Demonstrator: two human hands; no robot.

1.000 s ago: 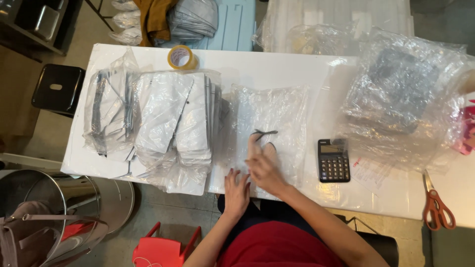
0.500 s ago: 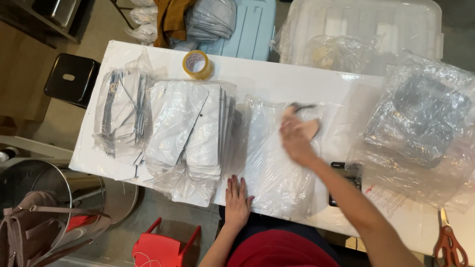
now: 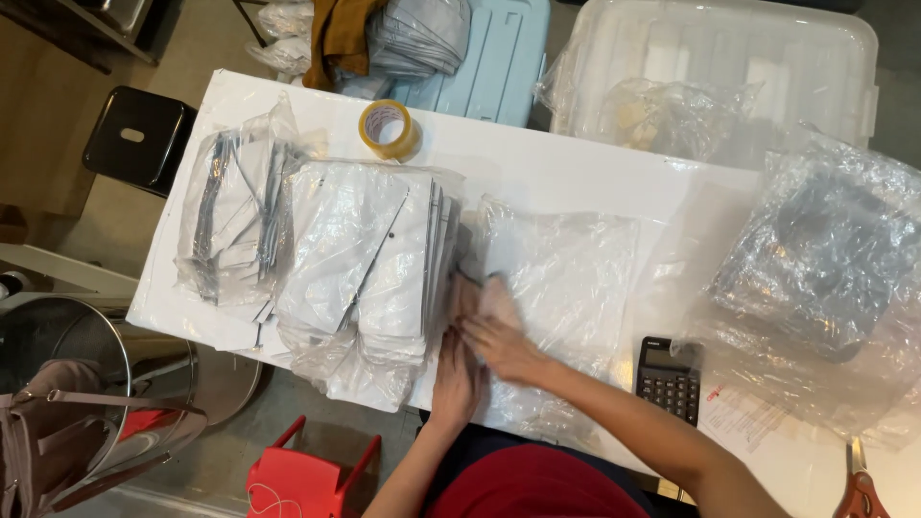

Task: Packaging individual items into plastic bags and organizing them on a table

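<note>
My right hand (image 3: 499, 331) lies on the left edge of a flat pile of clear plastic bags (image 3: 576, 269) on the white table (image 3: 537, 158). Its fingers point up and left, touching the bags beside a stack of white packets (image 3: 374, 259); they are blurred, so a grip cannot be made out. My left hand (image 3: 456, 374) rests flat just below it at the table's near edge, fingers together, against the same pile and the white stack. Nothing shows in the left hand.
A tape roll (image 3: 389, 128) sits at the back. A bag of grey items (image 3: 235, 221) lies far left, a calculator (image 3: 669, 377) and scissors (image 3: 861, 489) at right, under a large crinkled plastic bag (image 3: 825, 259). A clear bin (image 3: 729, 67), black stool (image 3: 139, 139) and red stool (image 3: 307, 475) surround the table.
My right hand, earlier up at the far side of the clear bags with a small dark item, has come down and left to the pile's edge. The left hand stayed at the near edge.
</note>
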